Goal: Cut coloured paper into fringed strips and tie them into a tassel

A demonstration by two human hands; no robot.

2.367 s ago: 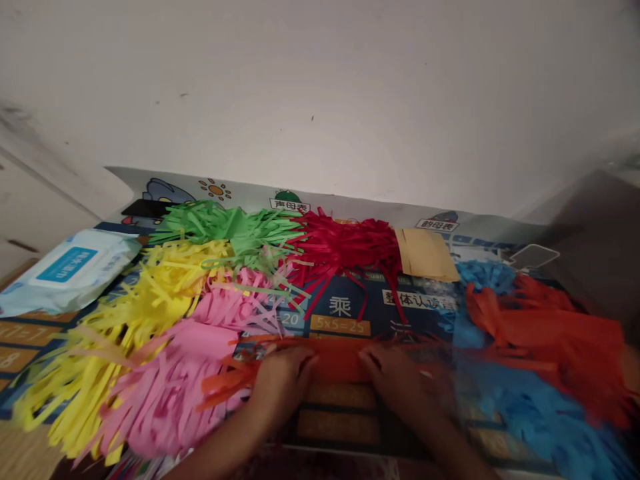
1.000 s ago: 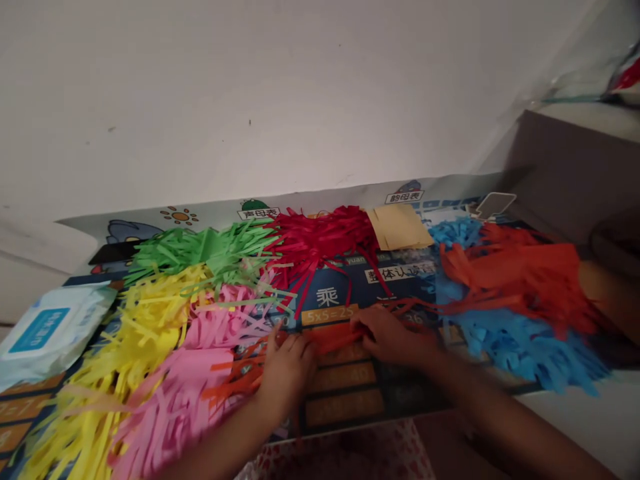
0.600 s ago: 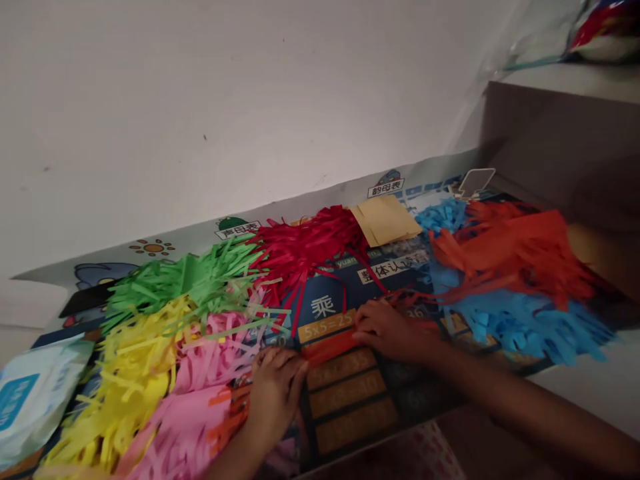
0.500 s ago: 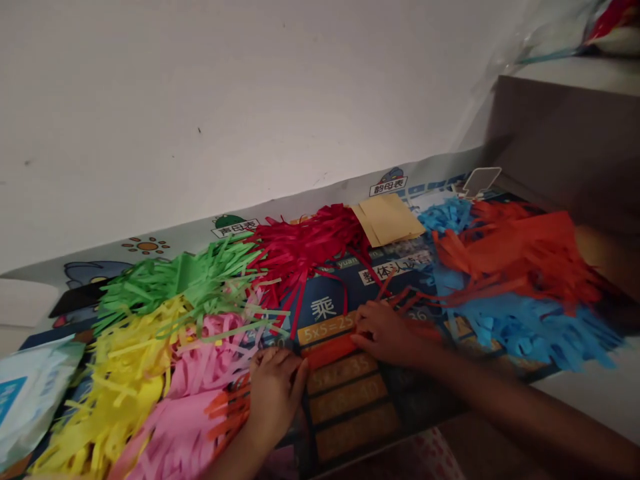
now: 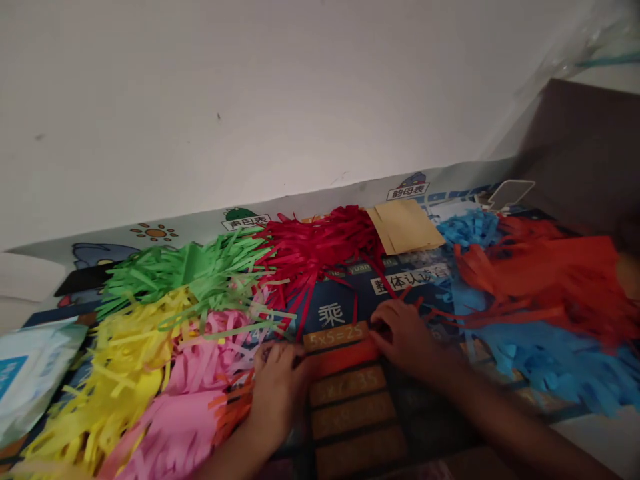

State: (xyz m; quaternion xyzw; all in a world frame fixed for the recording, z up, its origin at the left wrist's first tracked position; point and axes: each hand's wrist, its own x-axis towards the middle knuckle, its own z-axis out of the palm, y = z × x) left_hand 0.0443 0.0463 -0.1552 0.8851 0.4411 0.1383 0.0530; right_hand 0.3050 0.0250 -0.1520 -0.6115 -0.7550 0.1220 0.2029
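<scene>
An orange-red paper strip [image 5: 345, 358] stretches between my two hands, low over the printed mat [image 5: 331, 315]. My left hand [image 5: 280, 370] pinches its left end, with fringed orange paper [image 5: 233, 413] beside the wrist. At the other end, the fingers of my right hand [image 5: 403, 337] are closed on the strip; loose orange fringe shows just beyond them. Left of my hands lie fringed pink [image 5: 180, 427], yellow [image 5: 127, 363] and green paper [image 5: 190, 270]. Red fringed paper [image 5: 320, 243] lies behind them. Fringed orange [image 5: 550, 280] and blue paper [image 5: 560, 360] overlap on the right.
Yellowish paper sheets [image 5: 407, 228] lie at the back near the wall [image 5: 280, 100]. A white and blue packet [image 5: 35, 373] is at the left edge, with a dark flat object [image 5: 85, 279] behind it. A dark box [image 5: 585, 153] stands at the back right.
The view has shifted, so the pieces on the right appear farther right and lower. Both hands still hold the orange-red strip; my right hand appears slightly farther from my left hand.
</scene>
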